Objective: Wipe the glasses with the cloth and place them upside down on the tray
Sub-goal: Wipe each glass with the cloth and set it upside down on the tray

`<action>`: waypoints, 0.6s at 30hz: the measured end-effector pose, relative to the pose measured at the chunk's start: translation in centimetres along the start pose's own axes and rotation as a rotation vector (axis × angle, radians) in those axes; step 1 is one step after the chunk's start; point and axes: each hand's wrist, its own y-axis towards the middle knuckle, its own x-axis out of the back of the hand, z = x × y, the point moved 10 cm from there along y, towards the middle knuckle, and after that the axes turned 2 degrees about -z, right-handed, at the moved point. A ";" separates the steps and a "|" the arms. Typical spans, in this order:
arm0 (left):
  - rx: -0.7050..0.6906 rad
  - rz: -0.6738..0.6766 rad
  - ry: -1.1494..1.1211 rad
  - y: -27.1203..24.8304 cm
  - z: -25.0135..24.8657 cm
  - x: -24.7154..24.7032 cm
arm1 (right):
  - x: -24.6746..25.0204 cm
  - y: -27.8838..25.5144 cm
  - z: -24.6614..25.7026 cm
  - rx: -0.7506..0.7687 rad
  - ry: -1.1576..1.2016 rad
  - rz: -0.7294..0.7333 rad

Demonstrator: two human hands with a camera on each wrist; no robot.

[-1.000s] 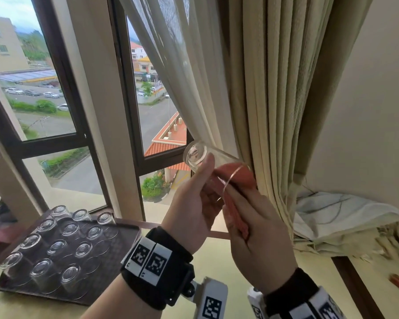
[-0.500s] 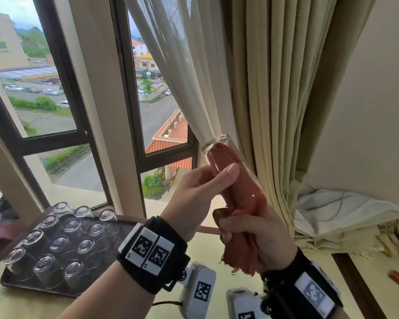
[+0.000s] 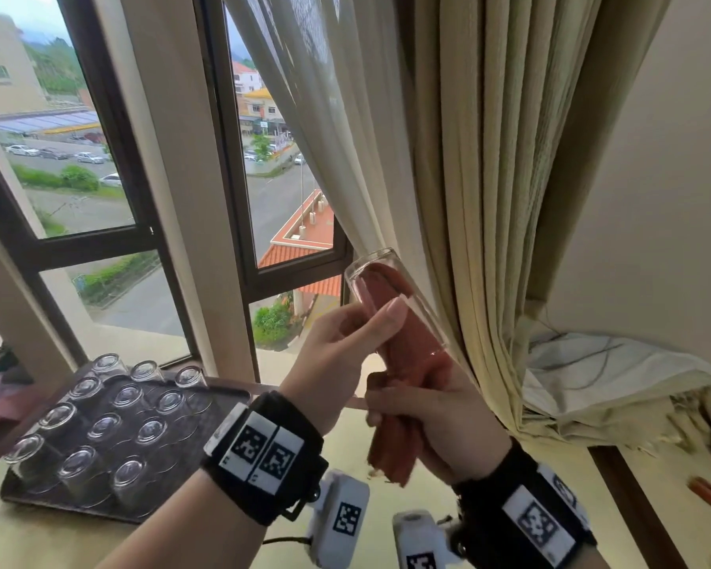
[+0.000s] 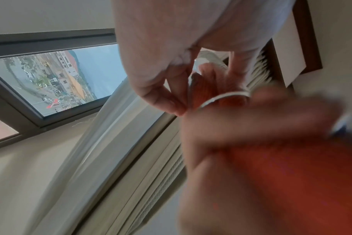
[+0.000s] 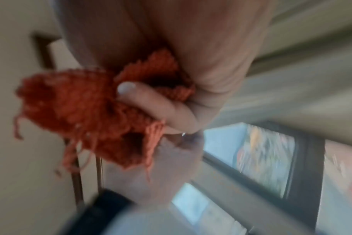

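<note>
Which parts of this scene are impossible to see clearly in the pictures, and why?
- Right hand in the left wrist view: motion blur.
- Clear drinking glass in the right wrist view: hidden behind the orange-red knitted cloth and fingers.
- Dark rectangular tray, head view: near edge hidden by the left hand's forearm.

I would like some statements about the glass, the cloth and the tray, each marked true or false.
1. The left hand holds the glass. True.
2. The glass being wiped is empty inside. False: the orange cloth is stuffed into it.
3. The right hand grips the part of the cloth that hangs out of the glass. True.
4. The glasses on the tray stand mouth up. False: they stand upside down, bases up.
5. The glass in the hands rests on the tray. False: it is held in the air near the curtain, to the right of the tray.
</note>
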 end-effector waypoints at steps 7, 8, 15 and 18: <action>-0.020 -0.007 0.009 0.4 -0.2 1.0 | 0.8 -0.5 3.0 0.416 -1.096 -0.058; -0.017 -0.003 0.038 0.2 0.0 0.5 | 0.7 -0.5 3.6 0.497 -1.237 -0.113; 0.076 -0.016 -0.189 -1.0 1.7 -0.5 | -0.3 -0.8 0.4 0.048 0.044 0.107; 0.047 -0.024 -0.227 -0.5 1.1 -0.5 | 0.2 -0.9 0.1 0.023 0.337 0.007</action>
